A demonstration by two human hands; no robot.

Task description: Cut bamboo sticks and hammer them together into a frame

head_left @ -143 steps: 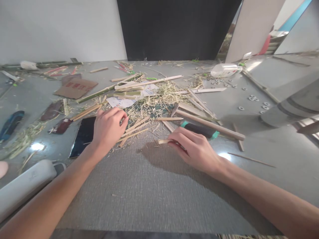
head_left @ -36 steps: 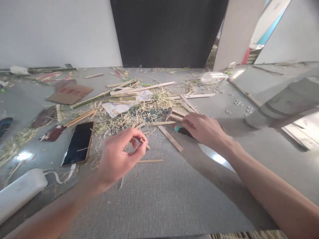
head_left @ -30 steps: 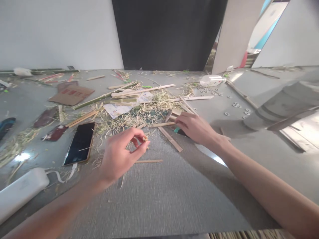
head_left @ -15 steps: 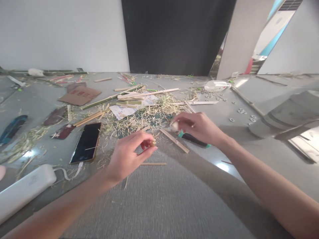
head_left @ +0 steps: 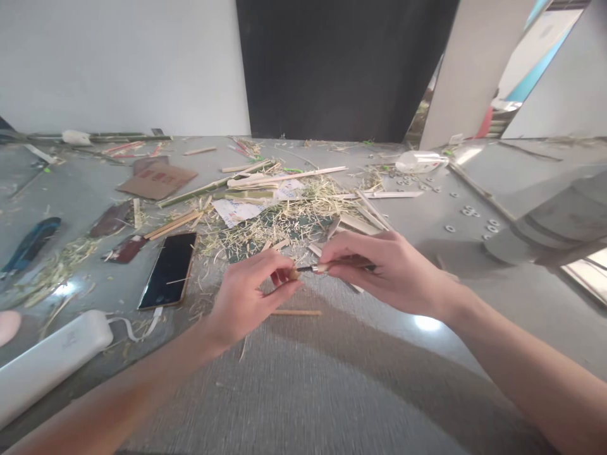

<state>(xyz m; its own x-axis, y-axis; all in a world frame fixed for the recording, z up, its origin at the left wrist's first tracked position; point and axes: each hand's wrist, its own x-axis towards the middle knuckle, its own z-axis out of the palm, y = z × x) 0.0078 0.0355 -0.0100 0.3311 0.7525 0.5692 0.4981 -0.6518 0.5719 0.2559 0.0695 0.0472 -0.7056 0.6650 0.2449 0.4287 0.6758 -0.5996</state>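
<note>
My left hand (head_left: 244,297) is raised over the grey mat (head_left: 308,385) and pinches a small bamboo piece (head_left: 293,274) between thumb and fingers. My right hand (head_left: 386,268) is closed on a knife (head_left: 317,268) whose handle is mostly hidden in the fist. Its short blade points left and its tip meets the bamboo piece. Both hands are close together above the mat's far edge. A thin bamboo stick (head_left: 296,312) lies on the mat just below them.
A phone (head_left: 168,268) lies left of my hands, with a white power bank (head_left: 47,360) and cable nearer me. Bamboo strips and shavings (head_left: 279,215) litter the table behind. Cardboard (head_left: 156,180) is at far left, washers (head_left: 469,212) and a plastic bottle (head_left: 420,161) at far right.
My right hand reached to the black-handled knife on the table, lifted it and brought its blade to the bamboo piece pinched in my left hand.
</note>
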